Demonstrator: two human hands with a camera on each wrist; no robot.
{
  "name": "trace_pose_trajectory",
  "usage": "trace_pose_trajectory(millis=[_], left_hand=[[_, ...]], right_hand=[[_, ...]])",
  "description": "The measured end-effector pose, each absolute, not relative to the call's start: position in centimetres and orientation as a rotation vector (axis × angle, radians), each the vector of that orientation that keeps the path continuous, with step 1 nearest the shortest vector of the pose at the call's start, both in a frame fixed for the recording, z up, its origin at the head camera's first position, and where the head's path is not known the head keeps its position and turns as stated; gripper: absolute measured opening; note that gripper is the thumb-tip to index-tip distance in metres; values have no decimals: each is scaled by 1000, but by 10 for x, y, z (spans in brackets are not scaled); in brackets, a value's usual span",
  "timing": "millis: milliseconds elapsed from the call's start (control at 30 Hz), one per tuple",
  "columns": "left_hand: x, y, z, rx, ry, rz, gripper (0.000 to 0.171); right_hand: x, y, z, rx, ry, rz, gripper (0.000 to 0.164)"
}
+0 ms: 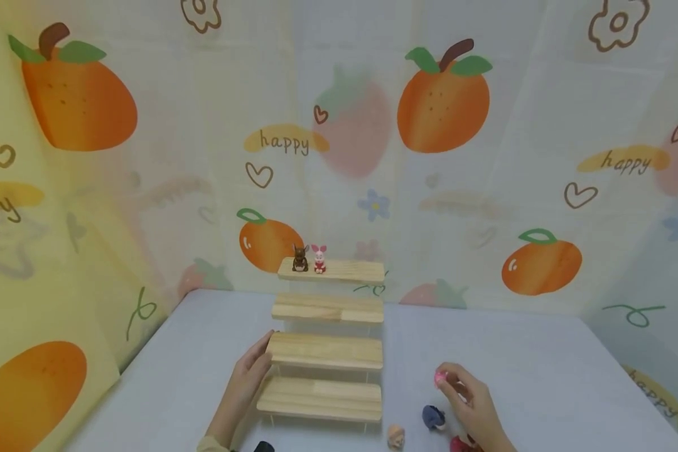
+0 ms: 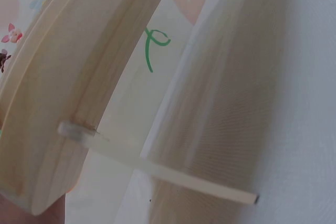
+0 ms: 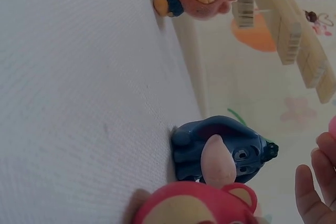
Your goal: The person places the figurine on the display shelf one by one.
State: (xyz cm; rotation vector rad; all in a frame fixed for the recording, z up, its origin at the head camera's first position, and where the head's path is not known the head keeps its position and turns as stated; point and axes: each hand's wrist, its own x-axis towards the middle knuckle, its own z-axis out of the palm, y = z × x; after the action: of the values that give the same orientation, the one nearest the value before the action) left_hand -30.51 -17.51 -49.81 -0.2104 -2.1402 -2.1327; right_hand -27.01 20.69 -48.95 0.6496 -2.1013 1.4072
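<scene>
Nearest the right wrist camera, a glossy red figure [image 3: 212, 198] with a cream patch sits before a blue donkey figure [image 3: 223, 129]. Near them, the right hand [image 1: 470, 397] pinches a small, bright pink piece [image 1: 441, 378], mostly hidden by fingers; the left hand [image 1: 251, 367], fingers nearly straight, touches the left edge of a pale, grained, four-tier wooden rack [image 1: 326, 351]

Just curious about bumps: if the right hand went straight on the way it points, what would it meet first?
The right hand would probably meet the wooden shelf at its right side, though depth leaves the exact spot unclear.
</scene>
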Motion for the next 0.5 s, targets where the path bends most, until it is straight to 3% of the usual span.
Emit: trace_pose_trajectory(millis=[500], left_hand=[[-305,-173,-499,-237,-2148,-2093,49]], right_hand=[[-271,210,-491,673,-2093,1389,28]])
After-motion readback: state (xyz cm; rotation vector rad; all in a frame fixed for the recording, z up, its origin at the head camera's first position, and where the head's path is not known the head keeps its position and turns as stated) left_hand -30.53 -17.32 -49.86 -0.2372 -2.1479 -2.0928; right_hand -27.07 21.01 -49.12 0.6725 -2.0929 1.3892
